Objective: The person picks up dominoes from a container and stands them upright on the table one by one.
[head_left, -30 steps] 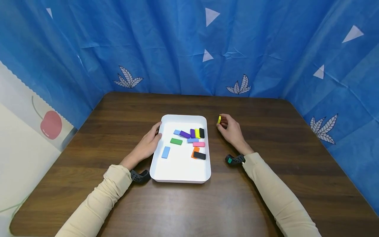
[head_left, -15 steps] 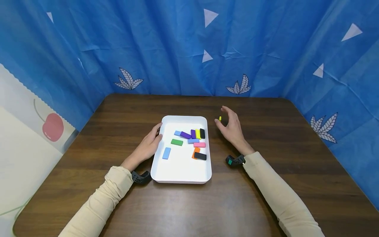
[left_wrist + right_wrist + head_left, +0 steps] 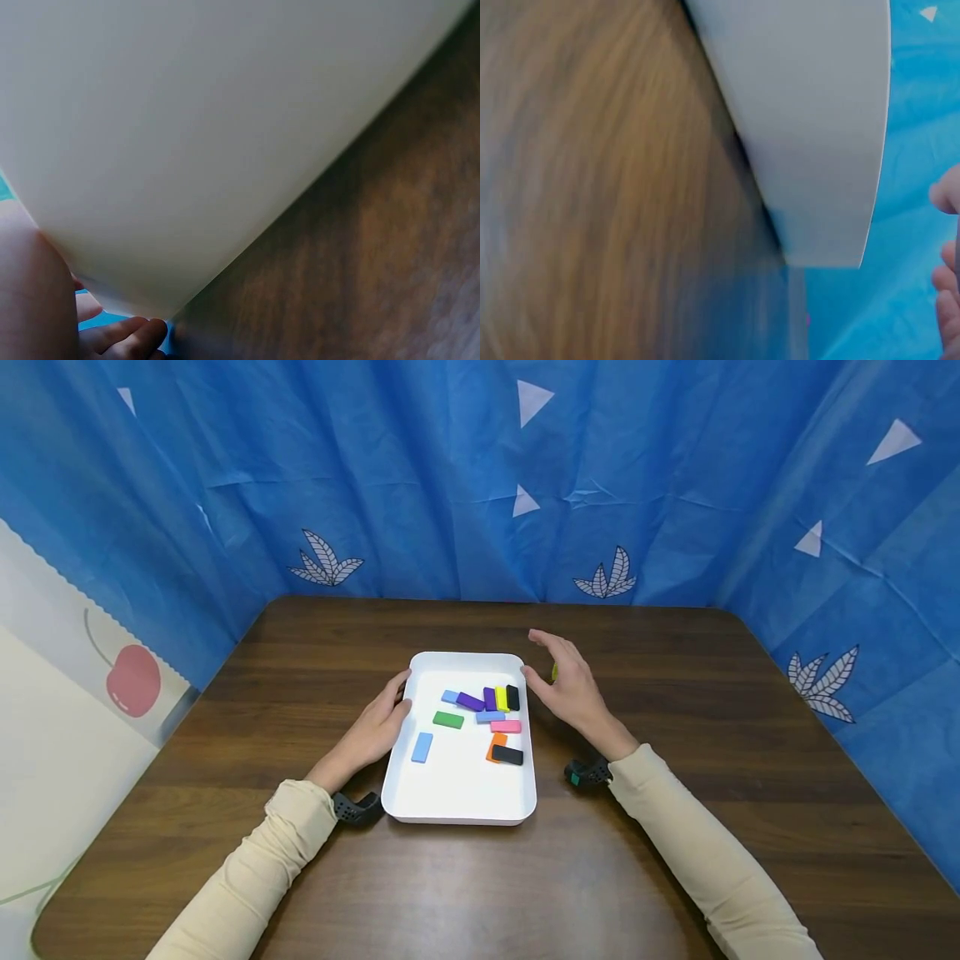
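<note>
A white tray [image 3: 457, 789] lies on the table, holding several flat coloured blocks the size of dominoes. My left hand [image 3: 369, 731] holds the tray's left side, thumb and index tip at the rim; the left wrist view shows its curled fingers [image 3: 135, 339] by the wall's lower corner. At the upper right corner, my right hand [image 3: 572, 689] has its fingers spread, thumb tip near or at the rim; contact is unclear. A yellow block [image 3: 555, 672] stands on the table, mostly hidden by that hand. In the right wrist view, fingertips [image 3: 946, 193] show beside the tray wall [image 3: 817, 150].
Inside the tray, purple [image 3: 470, 702], yellow [image 3: 502, 698] and black blocks cluster at the upper right. A green block [image 3: 447, 720] and a light blue block [image 3: 422, 747] lie apart. A black block [image 3: 507, 756] overlaps an orange one. Blue curtain [image 3: 465, 485] hangs behind the table.
My right hand has let go of the yellow block, left it standing, spread its fingers and moved left to the tray's corner. The left hand keeps its place.
</note>
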The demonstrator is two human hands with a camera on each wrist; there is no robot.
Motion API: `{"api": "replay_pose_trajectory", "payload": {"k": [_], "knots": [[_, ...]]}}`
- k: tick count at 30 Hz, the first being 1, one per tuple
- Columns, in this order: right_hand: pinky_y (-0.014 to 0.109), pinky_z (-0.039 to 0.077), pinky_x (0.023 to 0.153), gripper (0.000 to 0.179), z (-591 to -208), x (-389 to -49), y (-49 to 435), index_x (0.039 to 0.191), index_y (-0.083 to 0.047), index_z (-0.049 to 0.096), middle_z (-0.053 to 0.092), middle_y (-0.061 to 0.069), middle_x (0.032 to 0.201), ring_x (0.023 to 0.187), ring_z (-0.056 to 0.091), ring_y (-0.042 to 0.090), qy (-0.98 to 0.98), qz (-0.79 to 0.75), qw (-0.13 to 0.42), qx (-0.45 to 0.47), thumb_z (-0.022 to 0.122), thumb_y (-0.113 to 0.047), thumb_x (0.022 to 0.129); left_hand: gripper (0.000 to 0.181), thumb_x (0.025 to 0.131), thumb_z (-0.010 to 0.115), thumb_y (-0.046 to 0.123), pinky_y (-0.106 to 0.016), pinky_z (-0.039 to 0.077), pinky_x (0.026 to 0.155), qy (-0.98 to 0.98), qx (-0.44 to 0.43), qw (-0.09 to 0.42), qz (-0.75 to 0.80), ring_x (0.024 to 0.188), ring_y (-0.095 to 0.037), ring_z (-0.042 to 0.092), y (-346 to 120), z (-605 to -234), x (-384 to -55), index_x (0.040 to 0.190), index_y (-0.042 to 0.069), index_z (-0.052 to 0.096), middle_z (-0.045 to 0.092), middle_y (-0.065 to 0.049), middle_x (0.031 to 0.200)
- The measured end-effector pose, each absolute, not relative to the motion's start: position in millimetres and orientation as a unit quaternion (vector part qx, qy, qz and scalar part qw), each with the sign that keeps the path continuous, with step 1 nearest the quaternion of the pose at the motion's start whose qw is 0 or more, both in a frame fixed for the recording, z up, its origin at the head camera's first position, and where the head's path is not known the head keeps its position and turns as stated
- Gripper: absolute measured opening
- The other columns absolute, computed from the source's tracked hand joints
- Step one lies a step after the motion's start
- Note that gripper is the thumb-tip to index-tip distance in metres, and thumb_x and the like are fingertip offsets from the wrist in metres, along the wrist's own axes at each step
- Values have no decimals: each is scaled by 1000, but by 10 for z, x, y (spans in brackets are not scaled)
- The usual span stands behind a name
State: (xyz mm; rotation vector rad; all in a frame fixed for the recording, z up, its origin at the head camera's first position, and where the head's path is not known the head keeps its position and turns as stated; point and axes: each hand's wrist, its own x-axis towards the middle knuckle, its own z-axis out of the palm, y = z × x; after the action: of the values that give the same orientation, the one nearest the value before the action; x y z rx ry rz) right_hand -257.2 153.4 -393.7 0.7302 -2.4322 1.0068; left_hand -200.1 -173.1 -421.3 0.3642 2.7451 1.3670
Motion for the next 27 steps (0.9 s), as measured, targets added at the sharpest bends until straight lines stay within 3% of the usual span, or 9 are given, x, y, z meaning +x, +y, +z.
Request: {"api": "replay_pose_trajectory", "payload": {"k": [7,17,27], "knots": [[48,52,105,55,-3889,-2475,1391,143,-6,56,63,14,140,124,61,30,-878,336,143,309,77,-16,94,60,112,35,23,-56,28,122,890,119,23,439,152,-37,32,-1739,-4213,-1997,166,9,14,25,-21,168],[44,54,102,49,-3821,-2356,1184,139,-4,62,66,11,137,123,65,28,-900,305,25,312,76,-22,95,60,112,35,23,-56,29,122,890,118,24,440,152,-36,32,-1746,-4195,-1999,166,9,14,26,-20,168],[43,52,105,49,-3864,-2377,1036,139,-6,62,68,9,134,124,65,25,-904,276,-16,325,75,-25,96,60,112,35,23,-55,28,122,889,121,22,440,153,-37,30,-1745,-4207,-2000,166,9,14,24,-20,169]]}}
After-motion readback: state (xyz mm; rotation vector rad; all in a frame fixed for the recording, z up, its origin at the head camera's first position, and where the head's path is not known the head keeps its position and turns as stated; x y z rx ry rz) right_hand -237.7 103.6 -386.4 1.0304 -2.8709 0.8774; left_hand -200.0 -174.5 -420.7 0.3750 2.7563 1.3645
